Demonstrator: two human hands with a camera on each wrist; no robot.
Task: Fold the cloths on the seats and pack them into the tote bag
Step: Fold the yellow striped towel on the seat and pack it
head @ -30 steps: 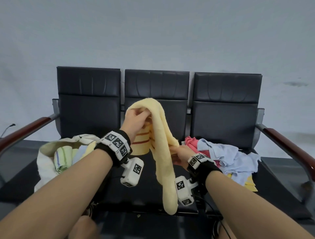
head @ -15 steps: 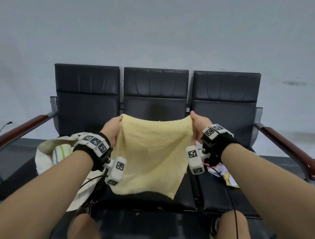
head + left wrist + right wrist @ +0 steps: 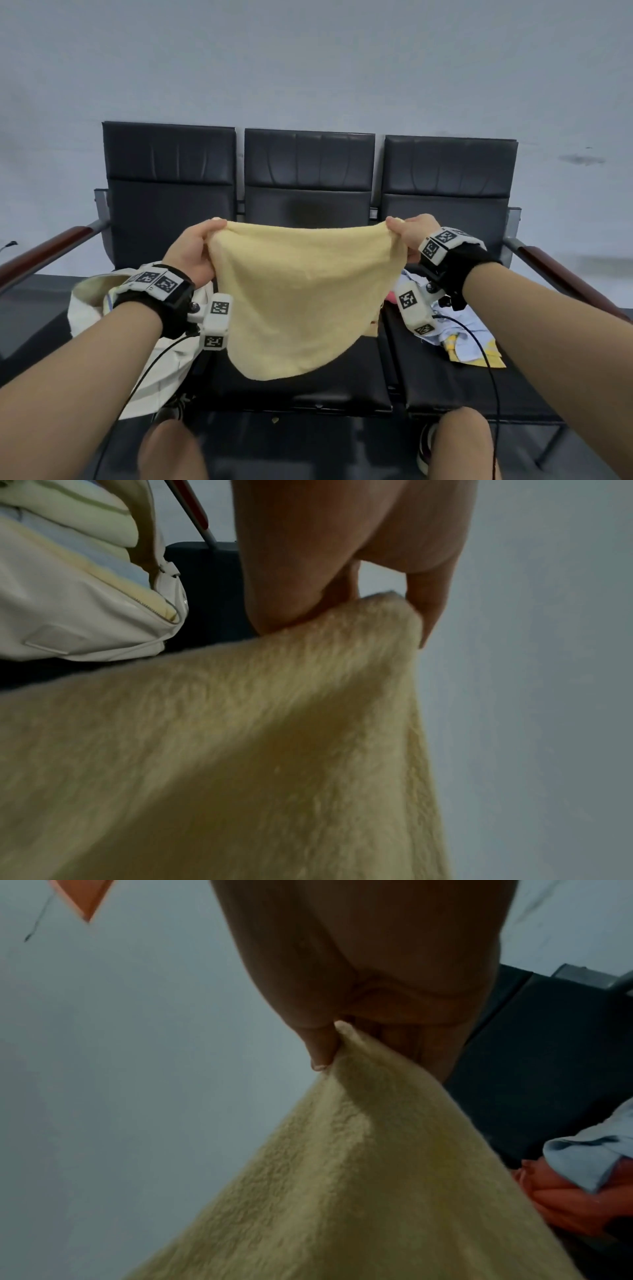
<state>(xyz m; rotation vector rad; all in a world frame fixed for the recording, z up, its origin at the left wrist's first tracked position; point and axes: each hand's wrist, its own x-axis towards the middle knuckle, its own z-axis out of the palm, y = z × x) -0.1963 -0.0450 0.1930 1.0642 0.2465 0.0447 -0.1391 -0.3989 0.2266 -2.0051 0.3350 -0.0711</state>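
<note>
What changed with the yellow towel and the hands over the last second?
The yellow towel went from a bunched drape to spread flat. The left hand and right hand moved apart and now pinch its top corners. The tote bag and cloth pile stayed on their seats.

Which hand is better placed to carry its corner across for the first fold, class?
Neither clearly. The left hand and right hand each pinch a top corner of the yellow cloth. Left slightly, perhaps, since the tote bag lies on its side.
</note>
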